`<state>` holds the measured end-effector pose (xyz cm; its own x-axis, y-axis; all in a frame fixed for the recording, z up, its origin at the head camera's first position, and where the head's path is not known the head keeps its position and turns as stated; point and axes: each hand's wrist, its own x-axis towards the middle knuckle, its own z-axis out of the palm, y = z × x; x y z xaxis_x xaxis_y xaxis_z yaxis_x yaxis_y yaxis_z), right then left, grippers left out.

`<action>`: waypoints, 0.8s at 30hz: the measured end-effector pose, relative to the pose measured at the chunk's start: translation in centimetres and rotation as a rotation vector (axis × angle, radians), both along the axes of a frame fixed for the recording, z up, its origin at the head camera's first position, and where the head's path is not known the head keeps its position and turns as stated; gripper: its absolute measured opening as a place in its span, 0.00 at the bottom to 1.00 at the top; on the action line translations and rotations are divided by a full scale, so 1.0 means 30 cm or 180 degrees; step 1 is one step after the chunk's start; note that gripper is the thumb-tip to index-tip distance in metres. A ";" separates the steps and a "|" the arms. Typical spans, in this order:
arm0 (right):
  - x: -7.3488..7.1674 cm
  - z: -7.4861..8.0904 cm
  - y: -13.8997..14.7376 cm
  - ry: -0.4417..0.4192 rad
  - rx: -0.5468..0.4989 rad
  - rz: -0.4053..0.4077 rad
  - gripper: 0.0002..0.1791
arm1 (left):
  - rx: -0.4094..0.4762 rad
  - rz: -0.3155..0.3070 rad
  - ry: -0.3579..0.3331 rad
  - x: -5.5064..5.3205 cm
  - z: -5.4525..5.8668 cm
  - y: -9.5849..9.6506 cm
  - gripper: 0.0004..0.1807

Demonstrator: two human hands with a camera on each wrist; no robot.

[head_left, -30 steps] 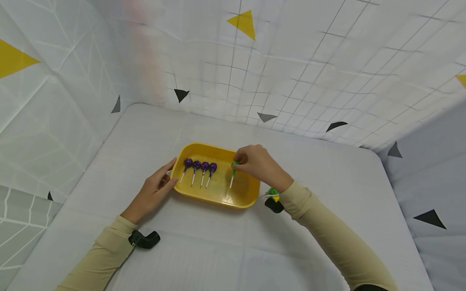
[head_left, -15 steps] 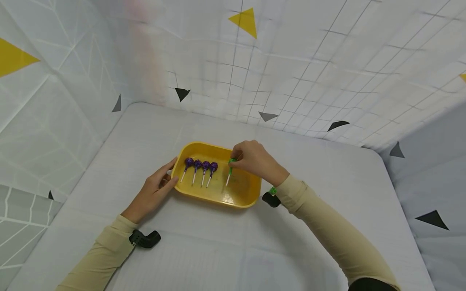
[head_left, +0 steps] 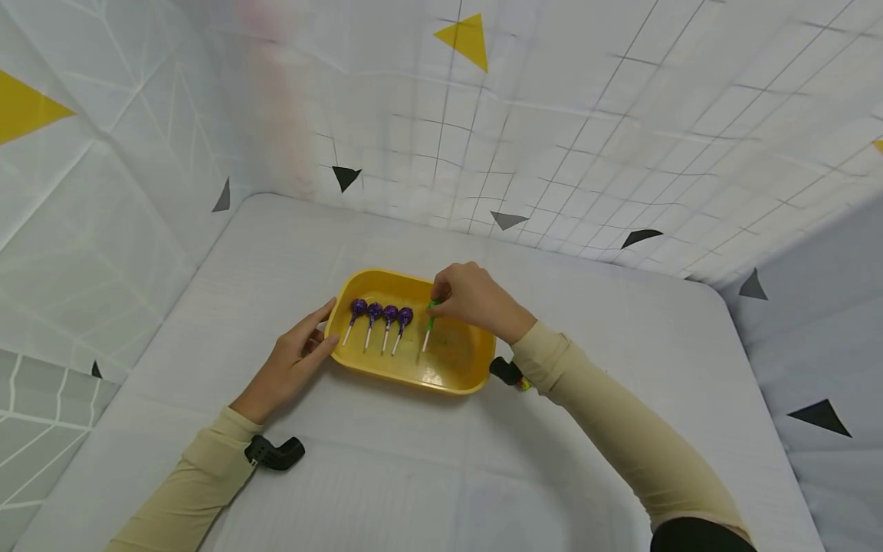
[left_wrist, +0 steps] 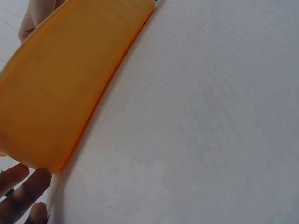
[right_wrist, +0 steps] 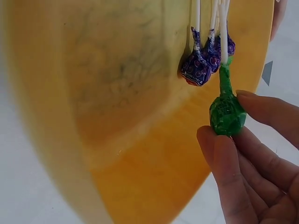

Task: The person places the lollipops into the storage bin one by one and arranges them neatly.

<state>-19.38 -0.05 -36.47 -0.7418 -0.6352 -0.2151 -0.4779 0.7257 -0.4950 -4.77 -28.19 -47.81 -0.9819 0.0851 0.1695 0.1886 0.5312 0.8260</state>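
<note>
Toward the back of the yellow tray (head_left: 455, 356), my right hand (head_left: 477, 300) pinches a green-wrapped lollipop (right_wrist: 227, 114) by its head. Its white stick points toward me and down to the tray floor. Several purple-wrapped lollipops (head_left: 375, 310) lie in a row in the tray's left half, heads to the back, sticks to the front. The green one is a short way right of that row. At the tray's left end my left hand (head_left: 286, 372) rests with thumb and fingers spread against the rim; in the left wrist view its fingertips (left_wrist: 39, 177) touch the outer wall.
Just right of the tray, a yellow and red wrapped candy (head_left: 524, 383) shows partly behind the right wrist's black camera (head_left: 506, 371). The tray stands on a white-covered table (head_left: 386, 475). White cloth walls with a grid (head_left: 552, 153) rise behind.
My right hand has shifted left with the green lollipop, bringing it closer to the purple row. The left hand and tray have stayed in place.
</note>
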 end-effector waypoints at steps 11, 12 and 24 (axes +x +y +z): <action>-0.014 -0.019 -0.035 -0.0107 0.0125 0.0016 0.07 | -0.0007 0.0014 -0.0005 0.002 0.005 0.000 0.32; -0.013 -0.020 -0.038 -0.0094 0.0140 0.0026 0.07 | -0.0013 0.0023 -0.0011 0.003 0.005 0.000 0.32; -0.006 -0.041 -0.072 -0.0113 0.0239 0.0037 0.09 | 0.0013 0.0006 -0.0010 0.000 0.001 0.001 0.32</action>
